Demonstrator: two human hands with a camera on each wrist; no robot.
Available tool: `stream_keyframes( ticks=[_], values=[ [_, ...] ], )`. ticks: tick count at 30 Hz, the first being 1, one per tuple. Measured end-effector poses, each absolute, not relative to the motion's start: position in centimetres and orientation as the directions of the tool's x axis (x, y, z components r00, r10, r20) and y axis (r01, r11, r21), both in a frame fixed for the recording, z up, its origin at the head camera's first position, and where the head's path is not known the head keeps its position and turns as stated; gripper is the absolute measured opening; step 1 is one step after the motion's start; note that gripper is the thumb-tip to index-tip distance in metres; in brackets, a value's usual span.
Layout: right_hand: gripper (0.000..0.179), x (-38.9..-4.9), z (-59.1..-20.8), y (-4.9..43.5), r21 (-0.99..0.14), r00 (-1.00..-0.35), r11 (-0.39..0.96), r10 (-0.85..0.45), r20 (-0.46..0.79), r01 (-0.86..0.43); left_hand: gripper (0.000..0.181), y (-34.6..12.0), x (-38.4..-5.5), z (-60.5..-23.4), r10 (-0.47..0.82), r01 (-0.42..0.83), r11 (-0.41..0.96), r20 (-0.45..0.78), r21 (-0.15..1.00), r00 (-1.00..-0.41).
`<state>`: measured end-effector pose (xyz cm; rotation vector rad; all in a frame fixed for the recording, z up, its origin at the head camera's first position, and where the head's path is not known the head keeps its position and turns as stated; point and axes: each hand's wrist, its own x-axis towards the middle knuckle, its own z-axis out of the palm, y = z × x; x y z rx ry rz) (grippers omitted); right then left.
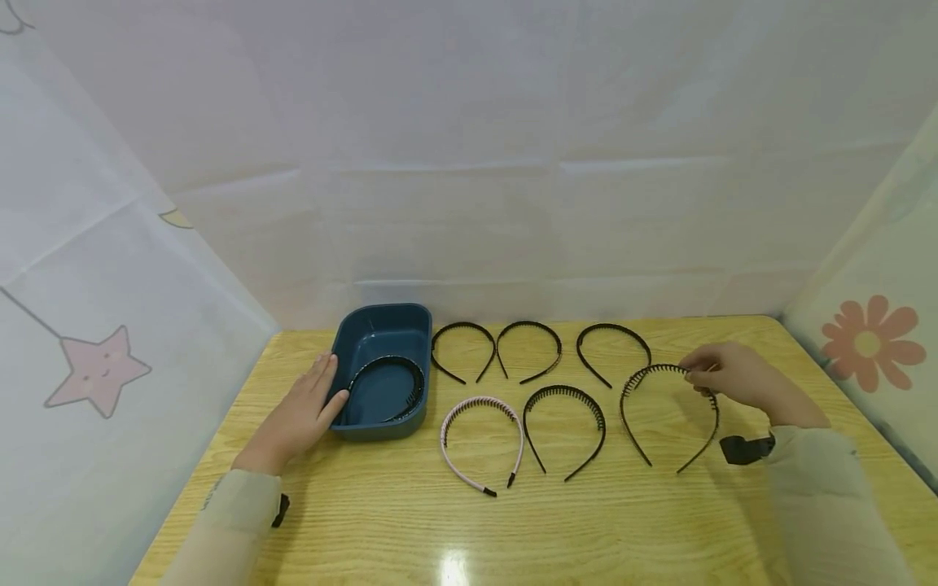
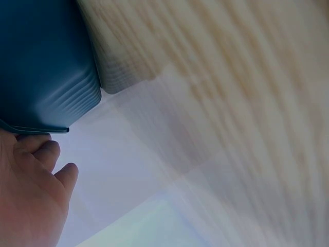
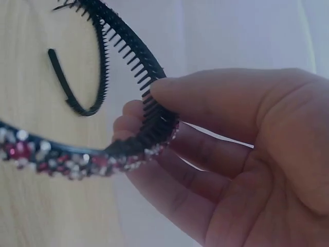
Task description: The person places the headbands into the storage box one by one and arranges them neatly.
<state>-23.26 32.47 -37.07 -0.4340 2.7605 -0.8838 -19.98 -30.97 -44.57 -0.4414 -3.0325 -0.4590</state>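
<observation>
My right hand point(image 1: 729, 376) pinches a black toothed headband point(image 1: 716, 415) between thumb and fingers. Red and clear stones line the outside of this headband point(image 3: 77, 163) in the right wrist view. Its open ends point toward me. At the left, my left hand point(image 1: 299, 411) rests against the side of a dark blue plastic bin point(image 1: 384, 433), fingers extended along the rim. From the left wrist, the fingers point(image 2: 46, 154) show just below the bin's lip point(image 2: 41, 129). Inside the bin lies a dark, shiny headband point(image 1: 419, 382).
Three black headbands, a left one point(image 1: 463, 324), a middle one point(image 1: 529, 323) and a right one point(image 1: 614, 327), lie along the table's back. In front are a pink headband point(image 1: 445, 456) and a black toothed one point(image 1: 602, 431). White sheeting point(image 1: 469, 203) hangs behind the wooden table point(image 1: 366, 521).
</observation>
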Motion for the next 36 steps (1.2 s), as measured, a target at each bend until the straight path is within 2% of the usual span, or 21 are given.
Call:
stream_keyframes(
  ticks=[15, 26, 36],
  values=[
    [0.04, -22.7, -35.4, 30.9, -0.587, -0.953, 0.778, -0.3, -0.038, -0.222, 0.071, -30.6, -19.9, -44.3, 0.265, 0.27, 0.919, 0.06, 0.287, -0.963],
    [0.045, -23.3, -35.5, 27.9, -0.755, -0.966, 0.641, -0.255, -0.042, -0.136, 0.07, -30.8, -19.9, -44.6, 0.26, 0.27, 0.918, 0.071, 0.292, -0.963],
    [0.047, -23.6, -35.8, 24.7, -0.903, -0.973, 0.427, -0.227, -0.048, -0.055, 0.07, -30.8, -19.9, -44.6, 0.264, 0.276, 0.915, 0.081, 0.293, -0.961]
  ],
)
